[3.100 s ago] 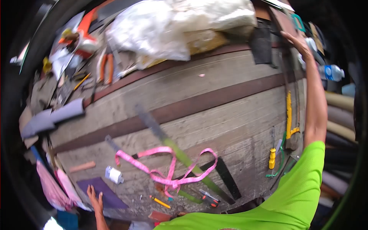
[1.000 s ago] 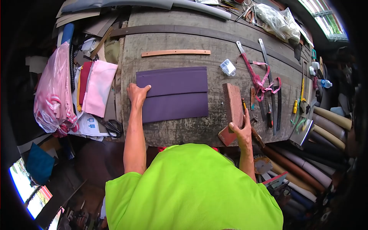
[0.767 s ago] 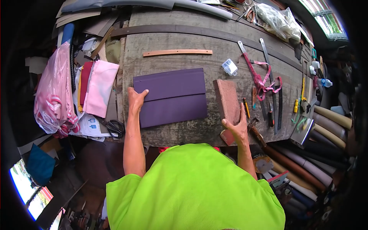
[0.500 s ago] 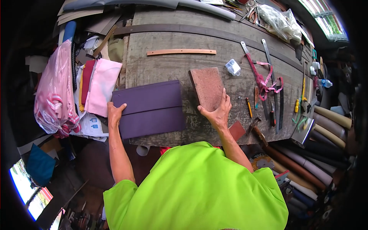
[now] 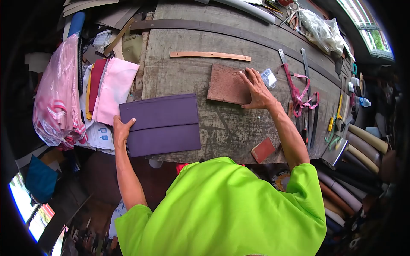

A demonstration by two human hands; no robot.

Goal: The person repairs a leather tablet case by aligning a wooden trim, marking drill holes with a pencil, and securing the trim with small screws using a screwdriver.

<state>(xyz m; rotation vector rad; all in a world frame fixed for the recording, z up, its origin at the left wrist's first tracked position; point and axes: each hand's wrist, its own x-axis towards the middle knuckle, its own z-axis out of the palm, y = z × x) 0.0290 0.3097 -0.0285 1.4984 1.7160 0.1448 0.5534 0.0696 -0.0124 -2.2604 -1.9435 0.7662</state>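
Folder, purple, lying folded at the near left of the bench, left end close to the pink cloth. Crosswise line along the middle, straight by the look of it. Left hand clamped on the left edge: thumb on top, other fingers mostly hidden.

Right hand over the right end of a reddish slab — fingers apart, touching it, not wrapped round. Slab flat on the boards, up and to the right of the folder, apart from it. Wooden strip just beyond, small clear box beside the right hand.

Done, as far as visible: folding into a flat, even shape. Not done: slab not resting on the folder, no contact between the two. Fastening of the inner layers hidden — cannot tell. Pink tape lying loose among the rulers, well away from the folder. Small red-brown piece near the front edge, untouched.
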